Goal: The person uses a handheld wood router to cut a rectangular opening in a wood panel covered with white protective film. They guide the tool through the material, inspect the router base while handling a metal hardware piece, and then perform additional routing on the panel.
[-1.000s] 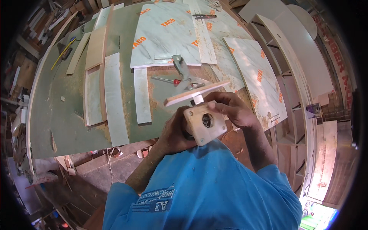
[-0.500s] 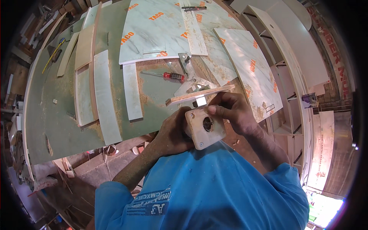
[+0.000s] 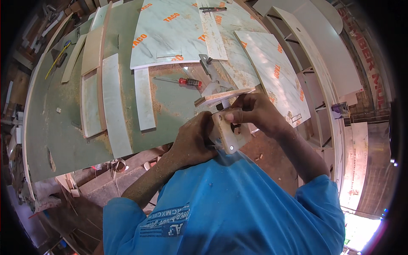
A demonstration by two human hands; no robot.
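Note:
A trim router with a pale, rounded square base plate [image 3: 242, 138] is held in front of my chest, its base turned up toward me. My left hand [image 3: 191, 138] is wrapped round its body, which is mostly hidden. With the thumb pressed on the plate's upper part and the fingers bent behind it, my right hand [image 3: 262, 114] grips the router near its centre hole. The thumb partly covers that hole and the bit. A narrow wooden strip [image 3: 225, 97] stands just beyond the plate, by my right fingertips.
On the green worktable [image 3: 170, 108] lie a red-handled screwdriver [image 3: 189, 82], a metal bracket [image 3: 207, 68], pliers [image 3: 213, 9] and a yellow tape measure [image 3: 57, 61]. Marble-patterned boards [image 3: 170, 38] and pale strips [image 3: 114, 102] with sawdust surround them. A shelf frame [image 3: 314, 80] stands at right.
The router has tilted and turned, so its base plate looks narrower. My right thumb has moved further over the plate toward the hole. The wooden strip has shifted slightly right.

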